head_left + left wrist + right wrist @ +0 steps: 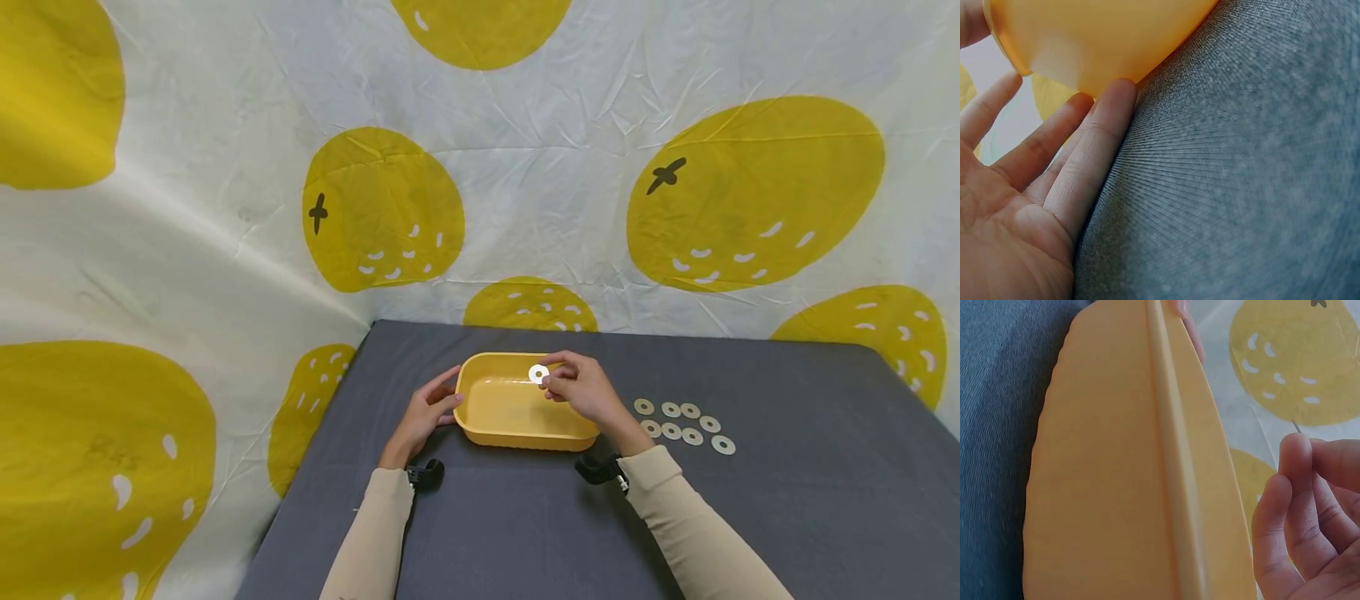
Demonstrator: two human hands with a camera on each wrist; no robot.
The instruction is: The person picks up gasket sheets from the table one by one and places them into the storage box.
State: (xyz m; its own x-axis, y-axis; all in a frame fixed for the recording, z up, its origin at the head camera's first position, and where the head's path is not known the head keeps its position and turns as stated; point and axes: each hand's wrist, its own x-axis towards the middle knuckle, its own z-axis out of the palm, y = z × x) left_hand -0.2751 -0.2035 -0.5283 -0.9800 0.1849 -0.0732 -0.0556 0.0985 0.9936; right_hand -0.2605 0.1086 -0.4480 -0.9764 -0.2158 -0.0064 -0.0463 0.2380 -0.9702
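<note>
A shallow yellow plastic tray [517, 439] with rounded corners stands on the table. At its left end my left hand [422, 417] holds it, thumb at the rim and fingers [1085, 162] stretched along the outer wall. Over the tray's right half, my right hand [581, 385] pinches a flat washer [533, 374] between thumb and index finger. In the head view the washer's face looks bright, with a small round hole; in the right wrist view only its thin edge [1297, 427] shows above the fingertips.
Several similar washers [692, 436] lie in two loose rows on the dark grey tablecloth [510, 533], right of the tray. A white curtain [540, 208] printed with yellow fruit hangs behind the table and along its left side.
</note>
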